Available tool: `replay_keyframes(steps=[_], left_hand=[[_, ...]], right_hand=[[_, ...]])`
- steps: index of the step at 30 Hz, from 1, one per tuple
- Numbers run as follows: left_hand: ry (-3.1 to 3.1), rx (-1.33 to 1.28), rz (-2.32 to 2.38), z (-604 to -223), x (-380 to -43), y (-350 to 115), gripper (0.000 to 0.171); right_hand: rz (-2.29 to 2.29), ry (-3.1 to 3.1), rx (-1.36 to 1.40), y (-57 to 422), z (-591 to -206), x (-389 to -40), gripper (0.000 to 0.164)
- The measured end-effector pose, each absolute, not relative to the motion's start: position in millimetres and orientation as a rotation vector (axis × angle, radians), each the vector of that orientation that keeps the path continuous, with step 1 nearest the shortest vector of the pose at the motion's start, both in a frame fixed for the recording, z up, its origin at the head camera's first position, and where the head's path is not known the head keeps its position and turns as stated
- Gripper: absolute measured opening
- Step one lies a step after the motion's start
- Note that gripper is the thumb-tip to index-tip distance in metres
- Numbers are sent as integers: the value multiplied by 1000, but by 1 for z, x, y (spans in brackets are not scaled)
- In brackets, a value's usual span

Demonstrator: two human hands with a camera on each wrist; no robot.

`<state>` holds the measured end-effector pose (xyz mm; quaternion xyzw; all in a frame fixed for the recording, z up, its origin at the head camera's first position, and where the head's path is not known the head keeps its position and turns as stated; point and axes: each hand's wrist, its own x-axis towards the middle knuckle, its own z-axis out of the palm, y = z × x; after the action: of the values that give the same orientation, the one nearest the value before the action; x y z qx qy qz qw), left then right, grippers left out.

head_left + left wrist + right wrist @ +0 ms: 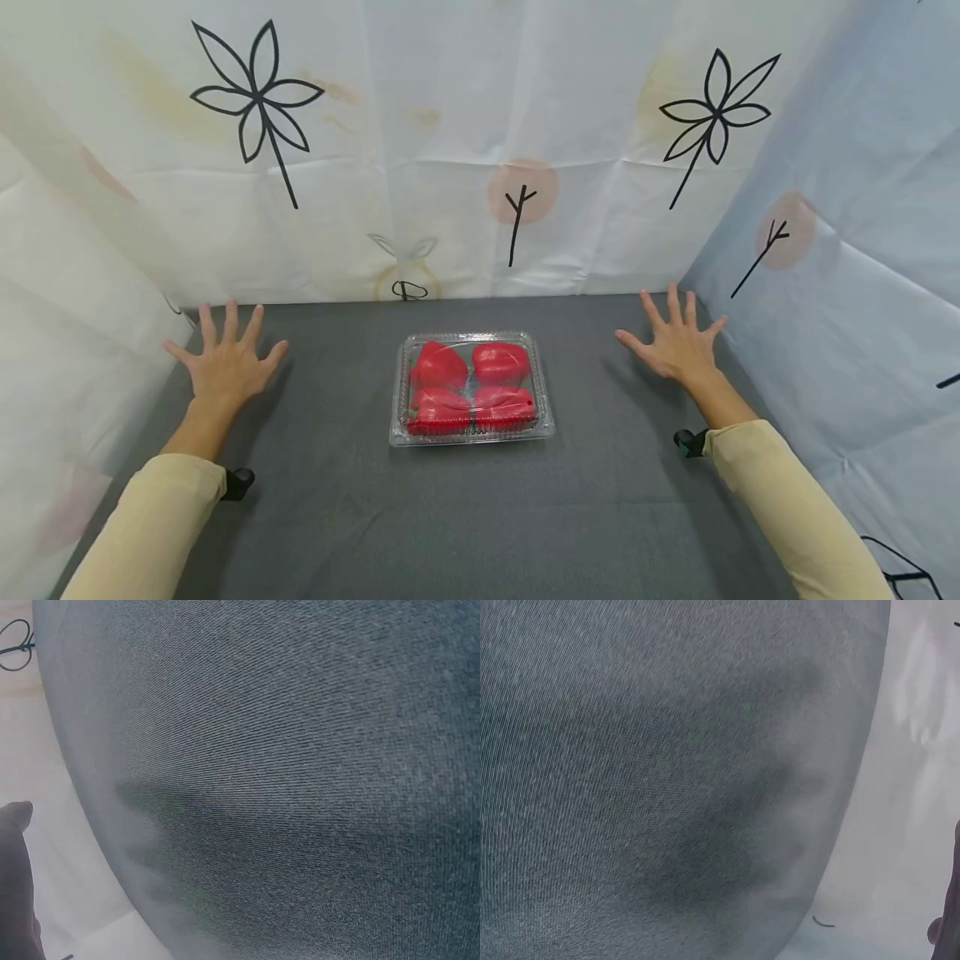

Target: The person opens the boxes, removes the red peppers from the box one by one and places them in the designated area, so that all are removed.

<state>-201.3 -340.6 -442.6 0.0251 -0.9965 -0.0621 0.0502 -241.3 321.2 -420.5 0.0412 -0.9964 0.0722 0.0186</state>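
Note:
A clear plastic clamshell box [471, 438] stands on the grey table, with several red peppers [501, 364] showing through its lid. Well to the left of the box is my left hand [227, 367], fingers spread wide and nothing in its grasp. My right hand [678, 343] is off to the right, likewise spread and holding nothing. Both hands cast shadows on the grey cloth. In the left wrist view only part of the left hand [15, 889] shows at the edge. The right wrist view catches a sliver of the right hand [949, 919].
Grey cloth covers the table [465, 517]. A white curtain [450, 100] printed with flowers and small trees rises along the back edge, with further fabric walls at the left [67, 333] and right [885, 333]. Each wrist wears a small black camera mount [238, 483].

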Motion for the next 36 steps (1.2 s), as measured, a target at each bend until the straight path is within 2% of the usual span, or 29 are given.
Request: replay_keyframes(steps=[22,36], left_hand=[[-2982,-105,-133,-432,-188,-310,76],[-2850,-311,-129,-427,-174,-274,75]], right_hand=[[131,-3044,345,271,-406,-229,92],[69,-2930,694,222,-399,-206,90]])
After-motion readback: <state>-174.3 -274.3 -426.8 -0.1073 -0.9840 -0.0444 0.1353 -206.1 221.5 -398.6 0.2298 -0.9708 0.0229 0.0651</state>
